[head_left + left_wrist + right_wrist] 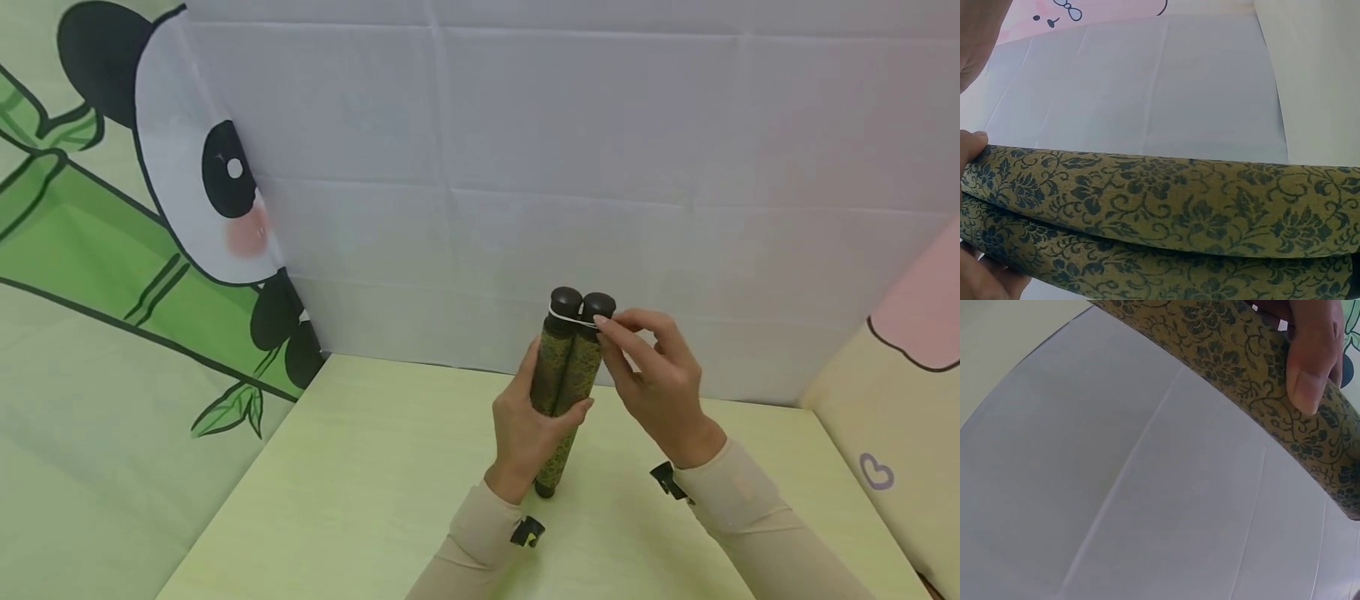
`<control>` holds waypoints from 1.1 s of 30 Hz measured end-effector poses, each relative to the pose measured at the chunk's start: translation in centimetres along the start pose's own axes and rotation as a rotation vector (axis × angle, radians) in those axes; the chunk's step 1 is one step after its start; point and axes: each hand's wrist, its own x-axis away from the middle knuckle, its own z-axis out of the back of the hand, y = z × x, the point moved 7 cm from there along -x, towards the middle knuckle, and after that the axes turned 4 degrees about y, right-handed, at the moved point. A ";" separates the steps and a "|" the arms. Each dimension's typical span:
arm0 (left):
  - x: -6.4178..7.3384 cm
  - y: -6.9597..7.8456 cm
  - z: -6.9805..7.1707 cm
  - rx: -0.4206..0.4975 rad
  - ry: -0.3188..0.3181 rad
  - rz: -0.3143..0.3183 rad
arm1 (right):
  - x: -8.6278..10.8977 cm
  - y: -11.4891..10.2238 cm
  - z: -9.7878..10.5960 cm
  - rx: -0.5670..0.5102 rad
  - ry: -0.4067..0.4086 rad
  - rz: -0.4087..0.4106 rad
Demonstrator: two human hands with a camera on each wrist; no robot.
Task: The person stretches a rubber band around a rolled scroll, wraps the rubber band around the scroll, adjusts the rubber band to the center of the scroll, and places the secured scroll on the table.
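Observation:
Two rolls of a scroll (553, 367) stand side by side, leaning, with black knobs on their upper ends. Green-gold cloth with a dark floral pattern covers them, as the left wrist view shows on the scroll (1166, 200). My left hand (525, 437) grips both rolls around the middle; its thumb (1310, 387) lies across one of them in the right wrist view. Near the top, my right hand (656, 387) pinches a thin white string (567, 317) that runs across the necks under the knobs. Whether the string goes round behind is hidden.
Beneath the hands lies a pale yellow-green tabletop (360, 467). A white cloth backdrop (570, 133) rises behind it, with a panda print (195, 167) on the left and a pink-and-cream print (915, 317) on the right.

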 end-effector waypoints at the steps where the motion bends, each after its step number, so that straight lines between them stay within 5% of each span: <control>1: 0.0 0.0 0.0 -0.008 0.004 -0.002 | 0.1 0.2 -0.1 -0.003 -0.005 -0.025; 6: 0.6 0.3 0.7 -0.033 0.004 0.002 | 1.2 0.5 -0.5 -0.111 -0.080 -0.299; 9: 1.0 0.6 1.6 -0.029 -0.008 0.009 | 2.4 0.3 -1.0 -0.163 -0.183 -0.510; 12: 1.2 0.8 2.5 -0.010 -0.042 0.022 | 3.4 -0.4 -1.5 -0.134 -0.288 -0.626; 21: 0.3 1.4 4.6 0.081 -0.249 -0.030 | 3.4 -2.0 -1.8 -0.100 -0.372 -0.640; 28: -1.3 0.9 5.0 0.214 -0.272 0.000 | 2.8 -1.1 -2.6 -0.214 -0.421 -0.706; 33: -1.4 0.4 4.1 0.179 -0.297 -0.010 | 3.2 0.0 -2.5 -0.213 -0.418 -0.717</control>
